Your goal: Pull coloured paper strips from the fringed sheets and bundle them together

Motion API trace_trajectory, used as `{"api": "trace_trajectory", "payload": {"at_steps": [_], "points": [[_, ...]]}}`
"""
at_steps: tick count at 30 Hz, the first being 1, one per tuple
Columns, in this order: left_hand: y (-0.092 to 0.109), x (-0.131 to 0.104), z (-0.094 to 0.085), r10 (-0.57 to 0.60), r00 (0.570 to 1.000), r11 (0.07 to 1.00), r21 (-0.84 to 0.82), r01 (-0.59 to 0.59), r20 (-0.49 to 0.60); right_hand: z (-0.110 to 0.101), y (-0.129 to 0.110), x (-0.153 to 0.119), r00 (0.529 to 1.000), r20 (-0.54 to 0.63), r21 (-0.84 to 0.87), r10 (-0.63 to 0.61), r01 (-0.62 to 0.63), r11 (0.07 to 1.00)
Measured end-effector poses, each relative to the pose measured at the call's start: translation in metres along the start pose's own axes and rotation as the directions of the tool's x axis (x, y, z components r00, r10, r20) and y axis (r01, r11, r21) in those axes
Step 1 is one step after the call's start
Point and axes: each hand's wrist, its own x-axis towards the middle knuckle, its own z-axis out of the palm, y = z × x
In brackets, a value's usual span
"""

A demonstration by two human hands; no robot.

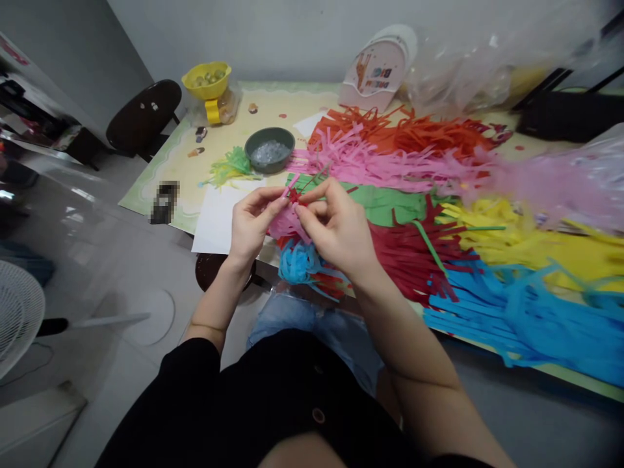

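Note:
Both hands meet over the table's near edge, pinching a bundle of cut paper strips between them. My left hand (253, 218) is closed on the pink paper strips (285, 224), thumb and forefinger at their gathered top. Opposite it, my right hand (336, 224) pinches at the same gathered top, where a bit of dark red paper and a thin strand show. Below the hands hangs a blue paper tassel (298, 261) with some red and orange strips. Exactly what lies between the right fingertips is hidden.
Fringed paper sheets in orange (404, 140), pink (370, 159), green (390, 205), dark red (409, 250), yellow (550, 240) and blue (526, 312) cover the table's right side. A dark bowl (270, 149) and green-yellow tassel (234, 166) lie beyond my hands. Left stands a fan (19, 312).

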Motion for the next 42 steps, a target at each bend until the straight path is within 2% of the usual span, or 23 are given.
{"api": "trace_trajectory", "payload": {"at_steps": [8,13,17,20,22,24,26,28,29,30,31,32,33,34,36,39,42], "points": [[-0.003,-0.001,0.000,0.051,0.999,0.998,0.043,-0.050,-0.010,-0.002,-0.002,0.002,0.998,0.032,0.034,0.059,-0.060,0.998],[0.000,-0.004,0.002,0.171,0.985,0.961,0.220,-0.168,0.008,-0.001,0.005,0.005,0.991,0.052,0.102,0.122,-0.127,0.987],[0.004,-0.007,-0.001,0.307,0.945,0.856,0.401,-0.327,0.116,-0.002,0.021,0.014,0.971,0.161,0.321,0.175,-0.219,0.921],[0.002,-0.013,-0.005,0.332,0.914,0.759,0.510,-0.405,0.232,-0.003,0.034,0.019,0.943,0.269,0.409,0.195,-0.295,0.863],[-0.001,-0.020,-0.009,0.277,0.915,0.683,0.610,-0.402,0.292,-0.003,0.041,0.021,0.953,0.234,0.352,0.192,-0.267,0.897],[-0.007,-0.024,-0.015,0.161,0.925,0.613,0.699,-0.368,0.345,-0.003,0.048,0.021,0.983,0.087,0.279,0.164,-0.183,0.943],[-0.014,-0.020,-0.025,-0.030,0.908,0.615,0.724,-0.312,0.418,-0.002,0.054,0.021,0.987,-0.075,0.294,0.141,-0.114,0.949],[-0.025,-0.003,-0.041,-0.264,0.812,0.715,0.671,-0.199,0.521,0.000,0.058,0.022,0.976,-0.158,0.367,0.149,-0.082,0.927],[-0.032,0.010,-0.050,-0.358,0.759,0.754,0.648,-0.109,0.544,0.001,0.060,0.023,0.975,-0.161,0.388,0.153,-0.080,0.918],[-0.040,0.026,-0.060,-0.429,0.731,0.760,0.650,-0.026,0.531,0.002,0.061,0.023,0.977,-0.147,0.392,0.156,-0.087,0.916],[-0.049,0.043,-0.070,-0.465,0.765,0.723,0.689,0.038,0.446,0.003,0.062,0.023,0.979,-0.125,0.393,0.159,-0.098,0.914],[-0.059,0.060,-0.078,-0.467,0.827,0.637,0.767,0.070,0.313,0.004,0.061,0.023,0.981,-0.101,0.398,0.166,-0.113,0.910],[-0.069,0.077,-0.086,-0.418,0.891,0.530,0.844,0.083,0.175,0.005,0.061,0.023,0.981,-0.082,0.409,0.174,-0.126,0.904],[-0.079,0.091,-0.092,-0.369,0.926,0.456,0.885,0.100,0.085,0.007,0.059,0.023,0.981,-0.072,0.424,0.180,-0.134,0.896],[-0.097,0.114,-0.099,-0.302,0.953,0.373,0.921,0.110,0.008,0.010,0.055,0.024,0.979,-0.074,0.454,0.187,-0.134,0.881],[-0.117,0.132,-0.105,-0.226,0.974,0.401,0.913,0.071,0.024,0.010,0.049,0.024,0.976,-0.090,0.475,0.199,-0.134,0.869],[-0.126,0.144,-0.112,-0.112,0.993,0.522,0.852,0.027,0.037,0.007,0.046,0.025,0.973,-0.081,0.459,0.215,-0.155,0.875]]}}
